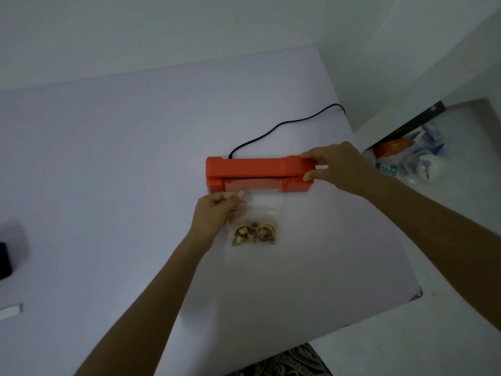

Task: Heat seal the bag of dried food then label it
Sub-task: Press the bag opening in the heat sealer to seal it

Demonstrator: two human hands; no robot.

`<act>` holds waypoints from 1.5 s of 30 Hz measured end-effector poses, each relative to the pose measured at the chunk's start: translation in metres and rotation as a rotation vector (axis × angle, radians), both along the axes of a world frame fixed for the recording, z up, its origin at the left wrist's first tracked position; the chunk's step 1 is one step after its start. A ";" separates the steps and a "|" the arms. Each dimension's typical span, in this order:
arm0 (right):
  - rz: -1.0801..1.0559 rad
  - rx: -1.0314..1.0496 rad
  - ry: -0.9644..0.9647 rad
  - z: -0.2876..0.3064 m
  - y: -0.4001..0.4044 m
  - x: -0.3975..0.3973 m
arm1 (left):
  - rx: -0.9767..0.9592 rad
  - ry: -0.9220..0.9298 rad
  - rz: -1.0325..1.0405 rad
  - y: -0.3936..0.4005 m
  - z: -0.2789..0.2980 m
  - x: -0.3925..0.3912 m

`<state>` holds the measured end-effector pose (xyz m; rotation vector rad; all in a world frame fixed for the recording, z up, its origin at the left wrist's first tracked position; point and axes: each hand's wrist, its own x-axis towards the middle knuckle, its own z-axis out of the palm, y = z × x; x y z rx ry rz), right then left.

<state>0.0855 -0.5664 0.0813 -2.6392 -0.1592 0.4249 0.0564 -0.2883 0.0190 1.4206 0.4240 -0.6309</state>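
Observation:
An orange heat sealer (252, 169) lies across the middle of the pale table (122, 172), its black cord (282, 126) running off to the back right. A clear plastic bag (267, 204) lies in front of it with its open top tucked into the sealer's slot. Dried food pieces (254, 233), yellow and brown, sit at the bag's lower end. My left hand (217, 213) pinches the bag's left edge near the top. My right hand (336, 166) grips the sealer's right end, thumb in front and fingers on top.
A dark object (5, 260) sits at the table's left edge, with a small white strip (10, 312) below it. Right of the table, a low shelf holds plastic packets and an orange item (395, 147). The table's near right corner (417, 293) is close by.

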 end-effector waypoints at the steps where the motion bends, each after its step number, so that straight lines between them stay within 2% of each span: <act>1: 0.000 -0.002 -0.003 0.000 0.000 0.000 | -0.002 0.004 -0.004 0.000 -0.001 -0.001; 15: -0.031 0.026 0.022 0.000 0.002 0.000 | -0.008 0.013 -0.114 0.005 -0.008 -0.010; 22: -0.028 0.013 0.039 0.000 0.000 0.002 | -0.015 0.000 -0.083 0.002 -0.009 -0.011; 31: 0.061 -0.145 0.072 0.022 0.007 0.005 | 0.011 0.004 -0.081 0.002 -0.007 -0.014; 35: 0.104 -0.154 -0.031 0.051 0.010 0.007 | 0.028 0.020 -0.066 0.002 -0.006 -0.011; 38: 0.153 -0.084 -0.124 0.085 0.021 0.015 | 0.032 0.028 -0.059 0.002 -0.006 -0.011; 45: 0.337 0.059 -0.290 0.140 0.096 0.034 | 0.053 0.043 -0.062 0.003 0.000 -0.011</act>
